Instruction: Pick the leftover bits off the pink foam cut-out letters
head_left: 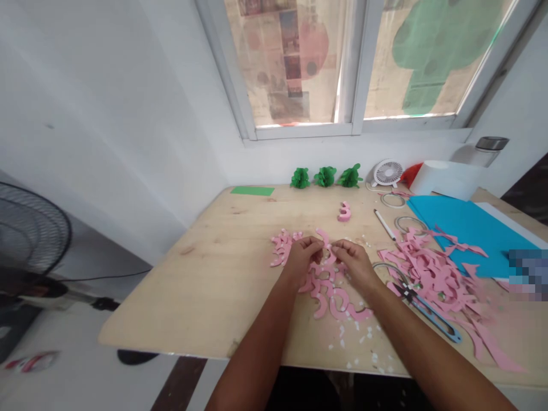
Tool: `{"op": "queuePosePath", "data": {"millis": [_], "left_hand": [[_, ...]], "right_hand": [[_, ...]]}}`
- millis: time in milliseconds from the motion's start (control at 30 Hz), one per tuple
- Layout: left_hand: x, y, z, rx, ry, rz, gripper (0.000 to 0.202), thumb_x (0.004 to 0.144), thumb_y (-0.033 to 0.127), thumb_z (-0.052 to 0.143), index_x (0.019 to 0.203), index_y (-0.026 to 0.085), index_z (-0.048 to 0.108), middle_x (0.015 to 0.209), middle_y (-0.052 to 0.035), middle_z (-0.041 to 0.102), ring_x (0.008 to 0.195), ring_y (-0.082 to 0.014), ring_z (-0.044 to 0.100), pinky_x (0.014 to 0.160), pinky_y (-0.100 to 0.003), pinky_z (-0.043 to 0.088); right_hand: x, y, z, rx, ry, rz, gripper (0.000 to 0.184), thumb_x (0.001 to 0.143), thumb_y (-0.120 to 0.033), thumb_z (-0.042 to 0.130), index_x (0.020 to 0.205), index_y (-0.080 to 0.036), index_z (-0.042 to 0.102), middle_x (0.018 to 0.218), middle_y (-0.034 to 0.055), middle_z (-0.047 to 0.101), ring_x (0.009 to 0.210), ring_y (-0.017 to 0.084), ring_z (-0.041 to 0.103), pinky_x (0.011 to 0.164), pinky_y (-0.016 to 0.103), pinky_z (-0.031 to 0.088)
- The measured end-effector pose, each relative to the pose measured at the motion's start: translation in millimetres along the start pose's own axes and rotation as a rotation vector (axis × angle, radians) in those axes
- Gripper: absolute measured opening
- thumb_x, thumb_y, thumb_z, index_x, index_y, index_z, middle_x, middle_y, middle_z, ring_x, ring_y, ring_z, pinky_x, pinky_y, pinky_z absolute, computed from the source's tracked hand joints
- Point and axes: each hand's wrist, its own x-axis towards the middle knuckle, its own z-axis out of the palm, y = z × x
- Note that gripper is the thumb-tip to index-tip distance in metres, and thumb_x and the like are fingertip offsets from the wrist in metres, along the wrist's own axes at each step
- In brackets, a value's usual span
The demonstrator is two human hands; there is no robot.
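My left hand and my right hand meet over the table, fingers pinched together. Between them is a curved pink paper piece, which both sets of fingertips grip. More pink curved pieces lie below and between my wrists. Left of my left hand sits a small cluster of pink pieces, dotted with white bits. A separate stack of pink curved pieces lies farther back. Small white paper bits are scattered near the front edge.
A heap of pink paper scraps covers the right side, with blue-handled scissors beside it. Behind are a white pen, tape rings, blue sheets and a small fan. Green paper shapes and a green strip line the wall.
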Motion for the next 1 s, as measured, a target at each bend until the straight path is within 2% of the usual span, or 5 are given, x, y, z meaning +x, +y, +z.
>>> {"op": "queuePosePath", "data": {"millis": [133, 267, 333, 600, 1000], "left_hand": [[0, -3, 3.5, 0.105, -0.002, 0.051, 0.017, 0.065, 0.028, 0.064, 0.062, 0.014, 0.056, 0.048, 0.0040, 0.050, 0.044, -0.0064, 0.042, 0.046, -0.020, 0.032], [-2, -4, 9.5, 0.339, 0.247, 0.294, 0.014, 0.066, 0.025, 0.062, 0.075, 0.015, 0.059, 0.059, 0.0030, 0.055, 0.053, -0.0083, 0.048, 0.052, -0.021, 0.037], [-3, -4, 11.2, 0.511, 0.315, 0.439, 0.010, 0.069, 0.022, 0.059, 0.076, 0.016, 0.059, 0.065, 0.0013, 0.058, 0.059, -0.0094, 0.051, 0.057, -0.022, 0.040], [-4, -11, 11.4, 1.024, 0.171, 0.657, 0.010, 0.074, 0.013, 0.055, 0.077, 0.018, 0.064, 0.074, -0.0028, 0.063, 0.073, -0.0141, 0.056, 0.068, -0.027, 0.043], [-2, -12, 7.2, 1.145, 0.114, 0.709, 0.011, 0.078, 0.016, 0.054, 0.076, 0.019, 0.064, 0.075, -0.0033, 0.064, 0.075, -0.0153, 0.057, 0.070, -0.028, 0.044]], "right_hand": [[1, 3, 0, -0.006, 0.018, 0.006, 0.019, 0.072, -0.036, 0.060, 0.074, -0.017, 0.061, 0.063, -0.0008, 0.055, 0.055, 0.011, 0.044, 0.051, 0.022, 0.035], [2, 9, 0, 0.017, 0.089, 0.025, 0.021, 0.071, -0.037, 0.061, 0.071, -0.016, 0.060, 0.057, -0.0023, 0.051, 0.051, 0.010, 0.042, 0.047, 0.021, 0.032], [3, 13, 0, 0.031, 0.131, 0.024, 0.023, 0.071, -0.039, 0.061, 0.069, -0.016, 0.058, 0.055, -0.0031, 0.049, 0.047, 0.009, 0.040, 0.045, 0.021, 0.031], [2, 16, -2, -0.183, 0.169, -0.066, 0.023, 0.075, -0.038, 0.057, 0.071, -0.015, 0.061, 0.056, -0.0017, 0.051, 0.048, 0.011, 0.042, 0.046, 0.022, 0.033], [-3, 11, 0, -0.462, 0.169, -0.144, 0.022, 0.079, -0.032, 0.050, 0.079, -0.016, 0.066, 0.065, 0.0016, 0.062, 0.056, 0.013, 0.052, 0.053, 0.022, 0.039]]}}
